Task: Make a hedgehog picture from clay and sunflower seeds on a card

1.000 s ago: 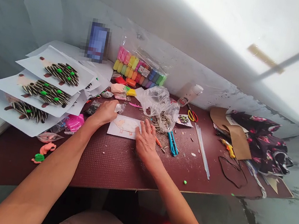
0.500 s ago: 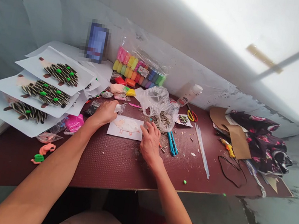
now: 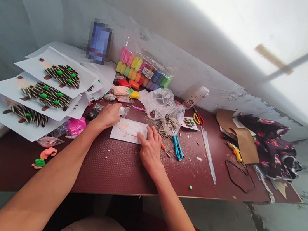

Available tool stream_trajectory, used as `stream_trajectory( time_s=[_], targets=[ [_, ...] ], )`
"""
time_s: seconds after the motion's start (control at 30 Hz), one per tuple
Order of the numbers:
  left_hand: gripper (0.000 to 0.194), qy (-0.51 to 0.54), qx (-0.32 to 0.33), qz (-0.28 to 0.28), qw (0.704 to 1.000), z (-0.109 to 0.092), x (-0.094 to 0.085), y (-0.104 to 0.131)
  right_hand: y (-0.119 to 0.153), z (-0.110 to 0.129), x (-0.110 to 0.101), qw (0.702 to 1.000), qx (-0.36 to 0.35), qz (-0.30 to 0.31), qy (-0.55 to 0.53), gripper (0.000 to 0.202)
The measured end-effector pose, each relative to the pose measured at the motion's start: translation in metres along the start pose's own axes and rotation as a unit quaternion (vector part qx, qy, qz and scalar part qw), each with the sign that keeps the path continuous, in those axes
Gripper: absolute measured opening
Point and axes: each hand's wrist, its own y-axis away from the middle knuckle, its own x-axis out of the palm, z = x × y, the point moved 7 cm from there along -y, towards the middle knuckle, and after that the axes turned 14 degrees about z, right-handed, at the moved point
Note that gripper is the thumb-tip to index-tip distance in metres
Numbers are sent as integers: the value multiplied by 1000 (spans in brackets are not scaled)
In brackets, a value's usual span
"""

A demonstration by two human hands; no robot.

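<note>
A white card (image 3: 114, 134) lies on the table in front of me, bearing a pale animal shape with small orange-outlined legs. My left hand (image 3: 107, 116) is closed at the card's upper left corner, around a small white packet (image 3: 122, 112) that looks like plastic; its contents I cannot make out. My right hand (image 3: 150, 146) rests over the card's right end, fingers apart, the index fingertip touching the pale shape. Just beyond that hand are a pile of striped sunflower seeds (image 3: 166, 127) and a clear plastic bag (image 3: 160, 103).
Sheets with seed-covered hedgehogs (image 3: 63, 76) are stacked at the left. A pack of coloured clay (image 3: 140, 70) leans against the wall. To the right lie a blue cutter (image 3: 177, 148), scissors (image 3: 198, 118), glue sticks (image 3: 208, 156) and a yellow glue gun (image 3: 235, 152). A white bottle (image 3: 196, 98) stands behind.
My right hand has shifted slightly left and its index finger now lies further in over the pale shape. My left hand stays almost in place with the white packet.
</note>
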Motion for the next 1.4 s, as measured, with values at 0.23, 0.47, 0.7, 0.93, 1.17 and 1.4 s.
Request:
stream_trajectory(
  time_s=[0.23,0.47,0.7,0.93,1.17,1.4],
  targets=[
    [40,3,8,-1,1000,1,0,-1,4,-2,-1,1000,-5,2,4,47],
    [40,11,5,-9,1000,3,1,-1,8,-1,2,1000,-3,-6,-12,48],
    [38,7,3,-1,1000,2,1,-2,3,4,0,1000,-9,4,1,47],
    [38,5,6,-4,1000,2,1,-2,9,-2,6,1000,-23,-3,-5,56],
    [38,16,14,-1,1000,4,3,-5,12,-11,3,999,10,-31,-24,57],
    [37,11,15,-3,1000,3,2,-4,11,-10,9,999,5,-30,-18,53]
  ],
)
